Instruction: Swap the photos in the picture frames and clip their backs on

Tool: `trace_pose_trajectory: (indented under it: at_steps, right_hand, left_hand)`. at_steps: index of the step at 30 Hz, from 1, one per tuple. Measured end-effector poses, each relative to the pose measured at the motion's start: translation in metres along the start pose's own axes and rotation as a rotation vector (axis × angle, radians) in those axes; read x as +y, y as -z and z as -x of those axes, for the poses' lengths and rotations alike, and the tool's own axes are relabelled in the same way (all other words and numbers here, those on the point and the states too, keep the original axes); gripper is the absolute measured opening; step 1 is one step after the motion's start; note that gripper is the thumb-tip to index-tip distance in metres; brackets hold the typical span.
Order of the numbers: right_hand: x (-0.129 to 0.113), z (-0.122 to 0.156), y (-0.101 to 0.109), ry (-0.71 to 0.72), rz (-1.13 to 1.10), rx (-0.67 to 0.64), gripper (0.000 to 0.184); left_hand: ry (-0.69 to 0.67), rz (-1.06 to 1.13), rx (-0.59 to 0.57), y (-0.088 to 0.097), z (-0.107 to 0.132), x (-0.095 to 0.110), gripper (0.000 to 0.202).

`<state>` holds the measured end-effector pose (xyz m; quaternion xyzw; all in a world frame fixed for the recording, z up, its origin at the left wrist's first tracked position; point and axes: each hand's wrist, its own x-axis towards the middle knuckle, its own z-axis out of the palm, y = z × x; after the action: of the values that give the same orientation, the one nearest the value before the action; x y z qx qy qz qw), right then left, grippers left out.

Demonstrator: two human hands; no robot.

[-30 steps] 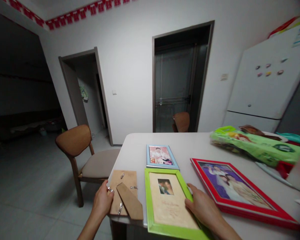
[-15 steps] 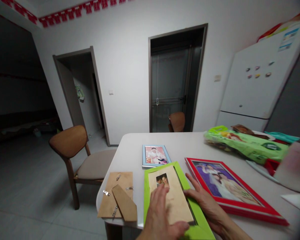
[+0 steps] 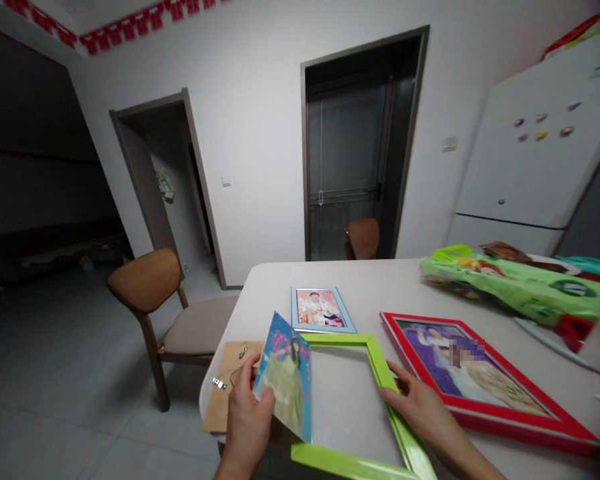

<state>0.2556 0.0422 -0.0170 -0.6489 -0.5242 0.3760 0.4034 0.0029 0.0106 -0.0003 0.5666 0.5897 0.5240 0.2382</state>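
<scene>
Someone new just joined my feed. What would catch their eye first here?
Probably the bright green frame at the near edge of the white table, its right side in the right grip. The left grip holds a blue-and-green photo, tilted up in front of the frame's left side. Next, the large red frame lying to the right.

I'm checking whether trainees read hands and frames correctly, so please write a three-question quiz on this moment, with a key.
1. Which hand holds the thin blue-and-green photo print?
2. True or false: the small light-blue rectangular picture frame lies left of the large red rectangular picture frame.
3. Fill in the colour: the right hand grips the right side of the ____ rectangular frame.

Key: 1. The left hand. 2. True. 3. Lime-green.
</scene>
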Motion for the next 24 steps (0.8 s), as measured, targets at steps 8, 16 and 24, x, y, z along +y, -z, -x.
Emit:
trace_pose_trajectory:
  at_steps: [8, 16, 24]
  right_hand:
    - [0.033, -0.018, -0.01, 0.22, 0.571, 0.117, 0.055]
    - [0.038, -0.011, -0.014, 0.281, 0.692, 0.147, 0.051]
    - [0.038, -0.008, -0.009, 0.27, 0.529, 0.181, 0.051]
  left_hand:
    - [0.18, -0.225, -0.14, 0.016, 0.017, -0.034, 0.051]
    - [-0.189, -0.559, -0.078, 0.016, 0.028, -0.058, 0.047]
    - [-0.377, -0.63, -0.063, 0.021, 0.037, -0.059, 0.044]
